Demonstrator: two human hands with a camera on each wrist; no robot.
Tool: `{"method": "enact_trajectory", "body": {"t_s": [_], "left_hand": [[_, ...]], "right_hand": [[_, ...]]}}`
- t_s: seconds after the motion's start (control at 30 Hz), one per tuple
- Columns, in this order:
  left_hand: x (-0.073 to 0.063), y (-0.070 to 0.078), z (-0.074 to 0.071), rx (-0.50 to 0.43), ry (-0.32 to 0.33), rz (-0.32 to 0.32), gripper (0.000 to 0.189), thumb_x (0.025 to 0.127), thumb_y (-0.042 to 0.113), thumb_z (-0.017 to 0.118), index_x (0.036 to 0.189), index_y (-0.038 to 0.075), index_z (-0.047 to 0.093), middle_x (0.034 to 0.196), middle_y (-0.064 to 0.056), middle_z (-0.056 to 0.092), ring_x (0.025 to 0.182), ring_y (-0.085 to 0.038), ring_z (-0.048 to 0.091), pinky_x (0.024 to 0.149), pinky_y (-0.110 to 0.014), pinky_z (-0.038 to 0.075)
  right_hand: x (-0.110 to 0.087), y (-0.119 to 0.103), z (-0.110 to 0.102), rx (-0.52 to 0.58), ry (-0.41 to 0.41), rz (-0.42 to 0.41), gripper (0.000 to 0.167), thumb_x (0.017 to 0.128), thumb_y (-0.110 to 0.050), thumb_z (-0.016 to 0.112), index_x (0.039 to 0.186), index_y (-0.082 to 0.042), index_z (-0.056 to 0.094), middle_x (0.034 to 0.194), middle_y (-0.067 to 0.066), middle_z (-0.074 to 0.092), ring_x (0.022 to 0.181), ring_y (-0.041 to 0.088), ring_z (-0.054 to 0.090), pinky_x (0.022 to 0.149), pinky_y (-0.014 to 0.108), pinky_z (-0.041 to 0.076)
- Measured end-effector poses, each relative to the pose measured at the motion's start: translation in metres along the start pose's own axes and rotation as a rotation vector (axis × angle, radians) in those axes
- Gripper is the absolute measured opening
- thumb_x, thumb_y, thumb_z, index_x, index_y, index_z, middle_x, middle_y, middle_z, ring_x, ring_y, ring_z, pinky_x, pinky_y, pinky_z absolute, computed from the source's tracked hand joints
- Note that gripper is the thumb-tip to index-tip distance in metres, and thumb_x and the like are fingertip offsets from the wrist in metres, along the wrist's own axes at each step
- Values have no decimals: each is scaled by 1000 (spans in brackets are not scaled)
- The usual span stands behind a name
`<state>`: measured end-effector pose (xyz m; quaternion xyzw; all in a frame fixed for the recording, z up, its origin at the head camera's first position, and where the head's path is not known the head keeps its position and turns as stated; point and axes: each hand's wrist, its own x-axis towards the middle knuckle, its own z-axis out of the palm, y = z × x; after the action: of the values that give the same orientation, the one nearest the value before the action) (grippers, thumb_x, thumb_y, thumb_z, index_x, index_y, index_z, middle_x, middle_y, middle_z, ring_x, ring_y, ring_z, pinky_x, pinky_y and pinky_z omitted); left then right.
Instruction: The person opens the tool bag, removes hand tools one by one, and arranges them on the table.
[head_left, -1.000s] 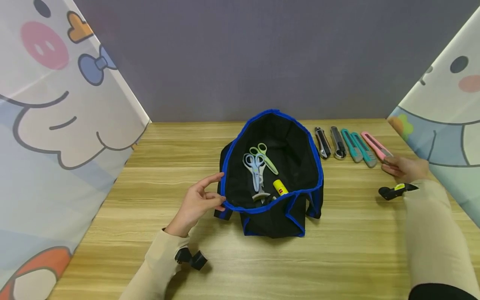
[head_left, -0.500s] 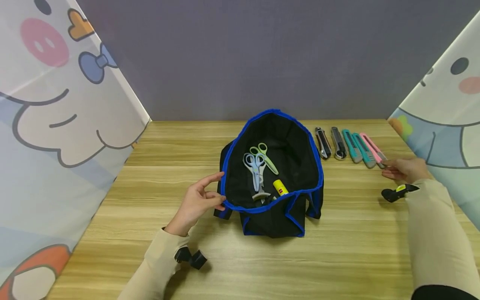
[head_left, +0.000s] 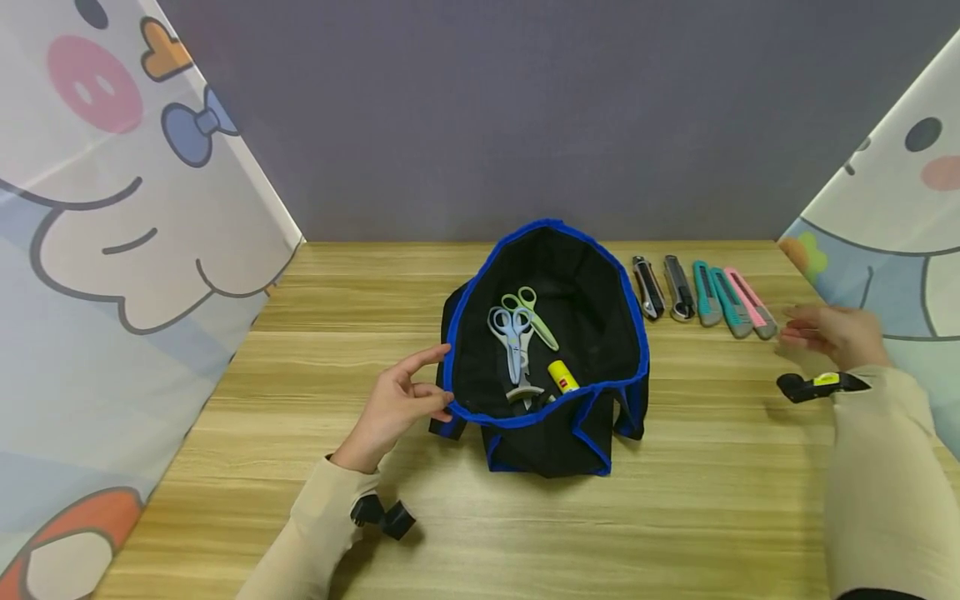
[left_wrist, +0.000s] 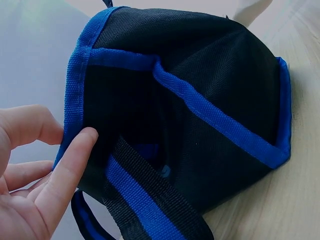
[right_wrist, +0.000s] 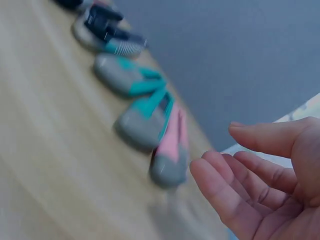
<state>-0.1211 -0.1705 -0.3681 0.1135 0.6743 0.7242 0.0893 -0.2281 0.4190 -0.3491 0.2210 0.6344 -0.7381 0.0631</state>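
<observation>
A black fabric tote bag [head_left: 592, 292] with blue trim stands with its mouth facing up in the head view. My left hand [head_left: 392, 408] pinches its left rim; in the left wrist view the thumb [left_wrist: 70, 175] lies on the outside of the fabric. Inside are blue scissors [head_left: 512, 333], green scissors [head_left: 542, 327] and a yellow-capped stick [head_left: 562, 377]; other contents are partly hidden. My right hand [head_left: 840, 335] holds nothing, fingers relaxed, just right of a pink utility knife [head_left: 750, 302]. Left of that lie two teal utility knives [head_left: 707, 293].
Two dark utility knives [head_left: 678, 287] lie between the bag and the teal ones. A grey panel [head_left: 480, 117] rises at the table's back edge. Printed cartoon panels [head_left: 112, 250] slant up on both sides. The wooden table [head_left: 675, 500] extends in front.
My right hand has let go of the pink knife, after it was shifted left against the teal ones, and has drawn away to the right. My left hand stays on the bag's rim.
</observation>
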Motion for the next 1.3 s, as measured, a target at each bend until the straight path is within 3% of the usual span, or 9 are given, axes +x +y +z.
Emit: {"method": "enact_trajectory", "body": {"t_s": [0.13,0.33,0.43,0.53,0.7,0.9,1.3], "left_hand": [[0,0,0,6,0,5,67,84,-17,60,147,-6,42,137,-27,45,71,-12,69,65,-31,62],[0,-1,1,-3,-1,13,66,85,-17,60,147,-6,42,141,-26,43,71,-12,69,65,-31,62],[0,-1,2,-9,-3,19,67,85,-18,60,147,-6,41,142,-25,41,71,-12,68,65,-31,62],[0,0,4,-11,-3,21,67,85,-17,60,148,-6,41,141,-26,42,71,-12,68,65,-30,62],[0,3,6,-10,-8,23,66,85,-17,59,148,-5,41,137,-28,43,72,-12,68,65,-30,62],[2,8,9,-8,-29,29,66,86,-16,59,148,-3,42,144,-23,40,76,-12,68,66,-31,62],[6,14,13,11,-52,28,65,87,-14,59,148,-3,42,140,-23,41,75,-13,68,68,-32,62]], "right_hand": [[-7,-12,17,-65,-46,-77,27,92,-1,67,72,-16,77,74,1,71,68,13,70,66,27,61],[-12,-32,58,-324,-99,-195,22,95,-14,68,80,-29,73,79,-10,71,70,9,71,67,25,61],[-12,-39,81,-502,-103,-276,2,96,-21,67,98,-22,66,79,-17,70,69,6,70,66,25,61],[-13,-45,102,-606,-111,-333,22,98,-25,65,114,-13,57,79,-19,68,70,5,69,67,26,61],[-20,-54,138,-598,-148,-367,29,96,-23,67,118,-6,58,79,-10,69,70,10,69,65,30,62],[-32,-61,184,-655,-212,-406,42,96,-18,67,129,6,54,77,-7,69,66,13,69,62,31,62],[-46,-56,254,-753,-416,-433,39,90,-9,73,123,10,61,83,9,70,64,18,68,63,36,62]]}}
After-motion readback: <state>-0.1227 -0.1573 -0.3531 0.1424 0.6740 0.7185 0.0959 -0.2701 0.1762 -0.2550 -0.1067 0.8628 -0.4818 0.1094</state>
